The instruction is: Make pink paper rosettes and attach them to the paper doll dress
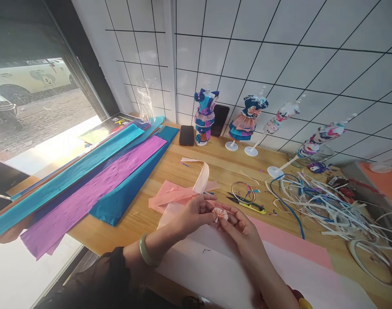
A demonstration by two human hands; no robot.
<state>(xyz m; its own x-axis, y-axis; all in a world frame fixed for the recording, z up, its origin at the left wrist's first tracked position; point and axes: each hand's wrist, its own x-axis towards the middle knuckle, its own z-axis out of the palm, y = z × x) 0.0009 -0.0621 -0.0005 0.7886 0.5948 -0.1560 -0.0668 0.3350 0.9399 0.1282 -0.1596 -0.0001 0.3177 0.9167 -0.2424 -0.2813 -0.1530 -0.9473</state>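
Between my two hands is a small pleated paper fan bow (220, 214), white with peach stripes. My left hand (199, 211) pinches its left edge between thumb and fingers. From the other side, my right hand (239, 225) grips it with thumb and forefinger. Beneath both hands lie pale pink and white paper sheets (212, 266), with a small dark bent piece of wire or thread (206, 250) on them. Just beyond my left hand are peach paper strips (170, 195) and a curled pale strip (200, 178).
Yellow-and-black snips (247, 204) and a wire coil (237, 191) lie beyond my right hand. Several small dress forms (205, 116) stand along the tiled wall, near a phone (186, 135). Tangled strips (327, 210) cover the right side; purple and blue crepe paper (96, 189) lies left.
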